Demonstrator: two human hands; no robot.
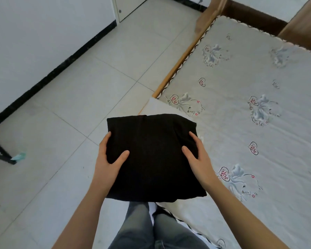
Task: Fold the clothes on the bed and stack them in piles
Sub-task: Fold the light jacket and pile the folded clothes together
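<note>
White tiled floor [65, 97] to the left, bed [258, 132] with a flower-printed sheet to the right, wooden frame [183, 56] along its edge. Folded black garment [151, 155] held up in front of the body, over the bed's near corner and the floor beside it. Roughly square, slightly longer front to back, tilted a little clockwise, flat face upward. Left hand [109, 159] gripping its left edge, thumb on top, fingers underneath. Right hand [197, 155] gripping the right edge likewise. Grey trousers [151, 229] below.
</note>
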